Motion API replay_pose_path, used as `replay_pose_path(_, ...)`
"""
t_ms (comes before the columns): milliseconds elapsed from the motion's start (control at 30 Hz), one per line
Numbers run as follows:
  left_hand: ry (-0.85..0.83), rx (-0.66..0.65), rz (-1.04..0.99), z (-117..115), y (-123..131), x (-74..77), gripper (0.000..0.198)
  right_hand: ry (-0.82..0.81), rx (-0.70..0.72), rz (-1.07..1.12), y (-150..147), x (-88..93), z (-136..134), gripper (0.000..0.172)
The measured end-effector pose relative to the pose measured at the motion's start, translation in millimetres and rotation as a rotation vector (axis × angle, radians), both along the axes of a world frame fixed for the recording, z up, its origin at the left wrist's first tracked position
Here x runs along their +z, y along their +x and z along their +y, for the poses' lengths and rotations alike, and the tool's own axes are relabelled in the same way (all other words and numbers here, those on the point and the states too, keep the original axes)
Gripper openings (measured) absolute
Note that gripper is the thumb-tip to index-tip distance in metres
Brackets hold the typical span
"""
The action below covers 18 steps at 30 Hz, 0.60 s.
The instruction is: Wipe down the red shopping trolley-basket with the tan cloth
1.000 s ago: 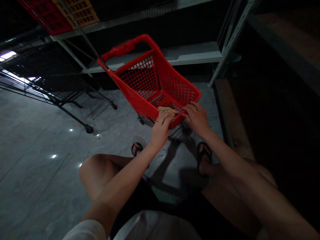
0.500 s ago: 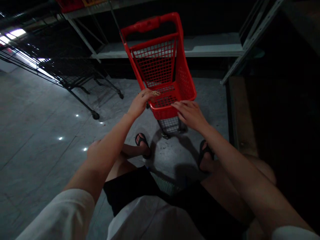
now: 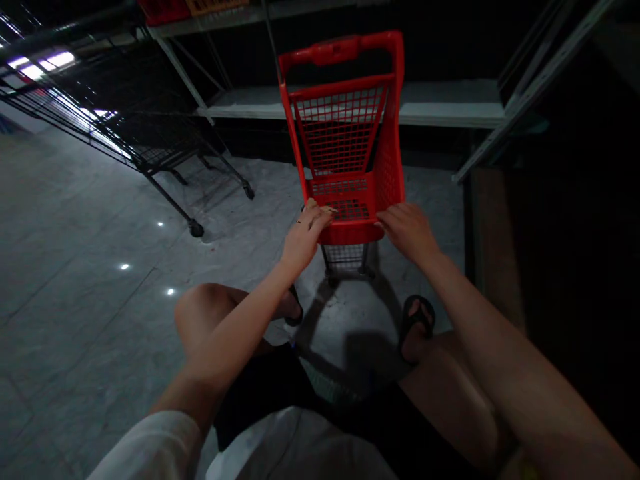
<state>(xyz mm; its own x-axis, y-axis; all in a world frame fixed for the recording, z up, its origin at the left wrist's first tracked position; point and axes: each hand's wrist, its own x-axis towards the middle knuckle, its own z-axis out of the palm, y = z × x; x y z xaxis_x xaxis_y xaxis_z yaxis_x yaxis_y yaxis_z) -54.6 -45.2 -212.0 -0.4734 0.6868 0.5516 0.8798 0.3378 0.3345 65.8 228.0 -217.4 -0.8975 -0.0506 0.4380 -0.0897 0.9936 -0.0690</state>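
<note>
A small red plastic shopping cart (image 3: 353, 233) stands upright in front of me, its handle at the far side. My left hand (image 3: 304, 233) is closed over the left corner of the near rim. A small beige scrap (image 3: 329, 209) shows by its fingertips; I cannot make out what it is. At the right corner of the same rim, my right hand (image 3: 407, 228) has its fingers curled over the edge. The undersides of both hands are hidden.
A dark wire shopping trolley (image 3: 140, 150) stands on the left, its wheels on the grey floor. Behind the red cart runs a metal shelf rack (image 3: 450, 113), with red and orange crates (image 3: 217, 5) higher up. A brown ledge (image 3: 493, 227) borders the right side.
The red cart now appears further right and straighter in view, partly because my view has shifted. Both hands stay at its near rim, and my right fingers wrap it more closely.
</note>
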Motion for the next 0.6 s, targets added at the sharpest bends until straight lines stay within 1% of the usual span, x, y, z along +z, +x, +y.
replay_pose_path(100, -0.098, -0.091, -0.013, -24, -29, 4.7, 0.042, 0.026, 0.044, 0.017, 5, 8.9, -24, 0.033)
replay_pose_path(167, -0.099, -0.098, -0.029, -42, -48, 7.6, 0.041, 0.036, 0.078, 0.027, 4, 13.3, -46, 0.035)
replay_pose_path(267, -0.023, -0.026, -0.050, -62, -69, 12.5, 0.038, 0.067, 0.157, 0.028, -4, 17.6, -80, 0.040)
replay_pose_path(333, 0.000, 0.052, -0.066, -70, -74, 17.3, 0.035, 0.060, 0.220, 0.022, -10, 19.3, -95, 0.041)
replay_pose_path(367, -0.003, 0.081, -0.072, -72, -73, 19.9, 0.034, 0.050, 0.249, 0.019, -13, 19.9, -100, 0.040)
replay_pose_path(400, -0.013, 0.095, -0.077, -72, -69, 22.2, 0.033, 0.043, 0.278, 0.017, -15, 20.3, -102, 0.039)
replay_pose_path(467, -0.030, 0.092, -0.080, -67, -49, 24.6, 0.033, 0.051, 0.330, 0.015, -17, 20.2, -104, 0.039)
replay_pose_path(533, -0.005, 0.090, -0.072, -56, -17, 22.1, 0.035, 0.082, 0.340, 0.016, -15, 18.9, -102, 0.040)
replay_pose_path(600, 0.055, 0.090, -0.055, -43, 19, 15.8, 0.038, 0.112, 0.311, 0.020, -10, 17.2, -101, 0.041)
